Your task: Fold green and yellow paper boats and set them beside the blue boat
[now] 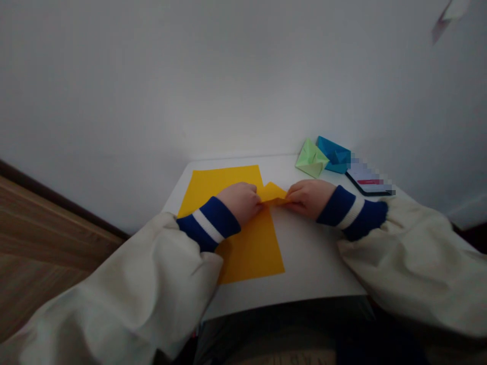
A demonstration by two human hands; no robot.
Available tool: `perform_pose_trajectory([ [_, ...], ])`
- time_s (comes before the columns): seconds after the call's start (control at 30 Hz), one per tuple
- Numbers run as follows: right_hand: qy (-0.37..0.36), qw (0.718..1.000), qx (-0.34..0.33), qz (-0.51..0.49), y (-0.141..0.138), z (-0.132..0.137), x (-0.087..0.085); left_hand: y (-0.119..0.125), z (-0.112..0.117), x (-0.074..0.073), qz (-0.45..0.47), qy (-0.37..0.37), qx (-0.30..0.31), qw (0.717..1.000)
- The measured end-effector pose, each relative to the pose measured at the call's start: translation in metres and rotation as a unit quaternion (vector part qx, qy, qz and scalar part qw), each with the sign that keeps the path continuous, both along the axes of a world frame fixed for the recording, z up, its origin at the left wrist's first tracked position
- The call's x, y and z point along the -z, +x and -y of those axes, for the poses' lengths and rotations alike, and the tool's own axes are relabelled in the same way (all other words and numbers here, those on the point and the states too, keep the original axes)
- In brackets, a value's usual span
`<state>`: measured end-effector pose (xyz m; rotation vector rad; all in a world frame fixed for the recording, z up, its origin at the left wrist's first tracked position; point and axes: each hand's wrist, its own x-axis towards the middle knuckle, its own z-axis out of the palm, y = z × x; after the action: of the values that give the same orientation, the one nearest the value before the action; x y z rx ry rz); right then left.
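Note:
Between my two hands is a small folded piece of yellow-orange paper (273,192), pinched at both ends. My left hand (243,200) is closed on its left end, and my right hand (306,197) grips its right end with thumb and fingers together. A larger flat yellow sheet (251,253) lies on the white table (308,263), partly under my left hand and forearm. The folded paper sits over this sheet's right edge. My fingertips partly hide its ends.
A light green folded paper (312,158) and a blue folded paper (334,154) lie at the table's back right. Beside them is a phone or tablet (367,177) with its screen lit. A pale wall (243,91) stands behind the table; wooden furniture (45,248) is at left.

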<state>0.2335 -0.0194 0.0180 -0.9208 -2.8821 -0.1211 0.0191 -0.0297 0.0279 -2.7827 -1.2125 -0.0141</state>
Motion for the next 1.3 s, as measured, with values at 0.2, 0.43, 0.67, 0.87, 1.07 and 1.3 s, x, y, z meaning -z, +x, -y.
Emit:
perform_pose_trajectory([
  [0.2, -0.037, 0.998, 0.029, -0.031, 0.003, -0.002, -0.002, -0.008, -0.01, 0.004, 0.039, -0.013, -0.013, 0.999],
  [0.43, -0.064, 0.992, 0.095, -0.061, 0.002, -0.002, 0.004, -0.008, -0.008, 0.01, 0.09, -0.041, -0.034, 0.995],
  [0.67, -0.12, 0.97, 0.179, -0.109, -0.007, 0.001, 0.004, -0.003, -0.007, 0.008, 0.144, -0.077, -0.076, 0.984],
  [0.87, -0.086, 0.972, 0.206, -0.074, -0.01, -0.001, 0.005, 0.0, -0.006, 0.006, 0.113, -0.069, -0.124, 0.983],
  [1.07, -0.048, 0.973, 0.227, -0.011, -0.015, 0.002, 0.002, 0.002, -0.004, 0.001, 0.085, -0.059, -0.126, 0.987],
  [1.3, -0.036, 0.972, 0.231, 0.02, -0.019, 0.003, 0.0, -0.001, -0.008, -0.001, 0.067, -0.072, -0.118, 0.988],
])
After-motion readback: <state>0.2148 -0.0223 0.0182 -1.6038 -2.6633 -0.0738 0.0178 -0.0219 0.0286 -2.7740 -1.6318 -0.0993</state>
